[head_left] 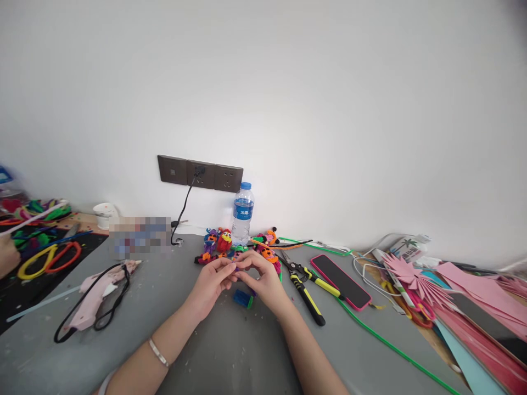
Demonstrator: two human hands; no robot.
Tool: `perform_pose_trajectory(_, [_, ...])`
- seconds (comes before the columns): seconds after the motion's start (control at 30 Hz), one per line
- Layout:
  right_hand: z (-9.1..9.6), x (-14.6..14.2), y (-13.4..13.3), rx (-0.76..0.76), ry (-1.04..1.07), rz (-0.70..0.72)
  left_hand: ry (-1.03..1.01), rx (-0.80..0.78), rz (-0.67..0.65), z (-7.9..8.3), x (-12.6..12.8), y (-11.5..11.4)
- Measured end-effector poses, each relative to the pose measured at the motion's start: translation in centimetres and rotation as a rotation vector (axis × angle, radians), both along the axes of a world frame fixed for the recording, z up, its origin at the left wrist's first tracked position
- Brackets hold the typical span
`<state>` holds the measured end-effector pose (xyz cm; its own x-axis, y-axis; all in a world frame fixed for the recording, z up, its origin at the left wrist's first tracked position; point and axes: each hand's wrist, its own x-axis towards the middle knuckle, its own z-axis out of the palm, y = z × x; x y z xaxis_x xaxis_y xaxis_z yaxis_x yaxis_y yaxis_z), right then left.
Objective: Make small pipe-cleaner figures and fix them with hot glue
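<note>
My left hand (214,280) and my right hand (261,274) meet above the grey mat, fingertips pinched together. Between them shows a small purple piece (236,269), mostly covered by the fingers. Just below lies a dark blue piece with a green edge (242,299). Behind the hands sit several small fuzzy pipe-cleaner figures, among them a red and yellow one (224,240) and an orange one (267,253). To the right of my right hand rest black and yellow pliers (307,296).
A water bottle (242,214) stands against the wall. At right are a phone (341,281), a long green pipe cleaner (382,340) and folded pink paper (415,280). A pink glue gun (88,304) lies left, near scissors (49,260) and another person's hand (7,255).
</note>
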<state>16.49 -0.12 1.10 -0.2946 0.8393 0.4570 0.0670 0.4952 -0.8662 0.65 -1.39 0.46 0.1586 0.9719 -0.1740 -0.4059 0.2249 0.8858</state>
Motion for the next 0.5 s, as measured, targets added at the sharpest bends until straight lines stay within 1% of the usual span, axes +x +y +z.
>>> perform_pose_trajectory(0.13, [-0.3,0.1,0.2,0.004,-0.016,-0.071,0.049,0.038,-0.001,-0.1,-0.2,0.1])
perform_pose_trajectory(0.23, [-0.8,0.2,0.4,-0.028,-0.048,-0.107,0.099,0.064,0.017,-0.2,-0.3,0.3])
perform_pose_trajectory(0.37, [-1.2,0.1,0.6,-0.094,-0.056,-0.118,0.209,0.122,0.068,-0.3,-0.2,0.5])
perform_pose_trajectory(0.5, [-1.1,0.2,0.6,-0.092,-0.074,-0.108,0.221,0.109,0.070,0.0,-0.2,0.4])
